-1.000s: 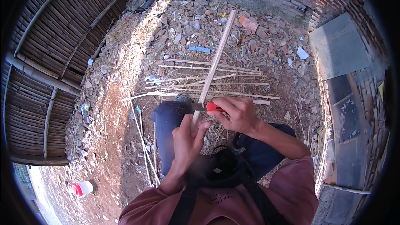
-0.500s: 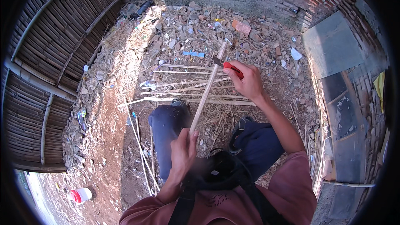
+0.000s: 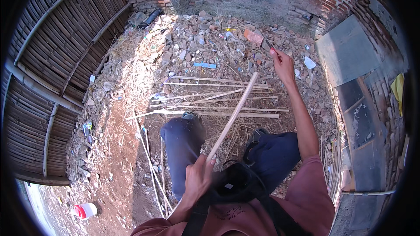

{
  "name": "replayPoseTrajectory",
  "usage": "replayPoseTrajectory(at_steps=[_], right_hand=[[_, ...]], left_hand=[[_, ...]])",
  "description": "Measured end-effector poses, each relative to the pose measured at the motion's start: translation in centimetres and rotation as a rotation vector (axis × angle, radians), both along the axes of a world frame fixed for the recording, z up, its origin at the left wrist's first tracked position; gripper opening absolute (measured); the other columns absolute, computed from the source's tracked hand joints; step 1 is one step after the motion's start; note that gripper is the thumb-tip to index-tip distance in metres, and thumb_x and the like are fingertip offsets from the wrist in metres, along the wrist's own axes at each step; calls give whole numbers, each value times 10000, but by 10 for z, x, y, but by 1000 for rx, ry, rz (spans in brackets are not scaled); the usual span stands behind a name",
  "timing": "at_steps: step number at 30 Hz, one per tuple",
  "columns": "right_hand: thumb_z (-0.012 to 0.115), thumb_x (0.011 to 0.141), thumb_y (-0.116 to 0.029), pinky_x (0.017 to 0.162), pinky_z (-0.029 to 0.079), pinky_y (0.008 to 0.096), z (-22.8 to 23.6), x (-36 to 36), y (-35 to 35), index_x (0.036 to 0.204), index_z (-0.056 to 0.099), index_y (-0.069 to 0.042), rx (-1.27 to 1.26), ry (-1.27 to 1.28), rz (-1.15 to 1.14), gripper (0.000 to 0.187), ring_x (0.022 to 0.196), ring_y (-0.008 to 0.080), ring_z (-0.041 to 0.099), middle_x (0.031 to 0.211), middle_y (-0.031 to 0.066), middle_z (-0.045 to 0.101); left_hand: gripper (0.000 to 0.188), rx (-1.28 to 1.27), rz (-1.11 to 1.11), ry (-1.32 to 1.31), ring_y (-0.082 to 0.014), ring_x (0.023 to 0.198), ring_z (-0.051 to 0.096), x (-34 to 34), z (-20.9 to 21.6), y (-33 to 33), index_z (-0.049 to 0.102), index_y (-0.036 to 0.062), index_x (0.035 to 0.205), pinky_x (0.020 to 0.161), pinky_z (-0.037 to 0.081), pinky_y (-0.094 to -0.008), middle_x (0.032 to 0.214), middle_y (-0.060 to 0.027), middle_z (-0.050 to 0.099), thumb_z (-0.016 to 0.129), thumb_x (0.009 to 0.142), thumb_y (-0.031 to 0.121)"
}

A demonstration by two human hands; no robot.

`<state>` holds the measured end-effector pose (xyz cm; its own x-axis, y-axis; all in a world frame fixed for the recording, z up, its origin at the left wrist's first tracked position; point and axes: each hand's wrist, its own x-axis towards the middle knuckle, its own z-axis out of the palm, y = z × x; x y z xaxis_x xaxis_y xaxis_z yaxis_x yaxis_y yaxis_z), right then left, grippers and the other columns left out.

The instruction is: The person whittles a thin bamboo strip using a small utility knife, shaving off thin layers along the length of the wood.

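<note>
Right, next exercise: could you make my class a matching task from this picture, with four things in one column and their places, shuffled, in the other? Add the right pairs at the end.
Things
1. Raised stick
2. Knife
3. Tub
4. Blue scrap

Places
A. On the ground, lower left of the picture
B. In the right hand
C. On the rubble, beyond the loose sticks
D. In the left hand

Right pairs: 1-D, 2-B, 3-A, 4-C
</note>
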<state>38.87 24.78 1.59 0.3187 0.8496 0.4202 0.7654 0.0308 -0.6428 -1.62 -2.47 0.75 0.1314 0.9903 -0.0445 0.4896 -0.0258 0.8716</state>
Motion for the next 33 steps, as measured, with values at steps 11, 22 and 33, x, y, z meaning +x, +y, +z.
replayPoseTrajectory(at_steps=[11, 22, 33], right_hand=[[613, 1102, -357, 751, 508, 317, -5, -47, -49, 1287, 697, -7, -168, 247, 371, 405, 781, 133, 639, 921, 47, 736], [665, 1076, -279, 599, 347, 219, 16, -106, -100, 1363, 605, -47, -97, 654, 728, 374, 640, 16, 406, 848, -85, 562], [635, 1102, -215, 489, 234, 216, 13, -126, -103, 1355, 675, 3, -357, 1190, 802, 336, 544, -14, 329, 754, -113, 428]], left_hand=[[306, 11, 74, -191, -45, 619, 455, -7, -2, 36, 603, 20, 892, 534, 355, -302, 630, -3, 523, 656, 1093, 244], [437, -124, 26, -461, -23, 676, 462, 5, -3, 48, 346, 96, 1209, 613, 364, -213, 759, 29, 549, 735, 1014, 55], [470, -120, -158, -410, -64, 720, 577, 18, -9, 52, 316, 89, 1229, 635, 479, -243, 913, -58, 673, 737, 1020, 69]])
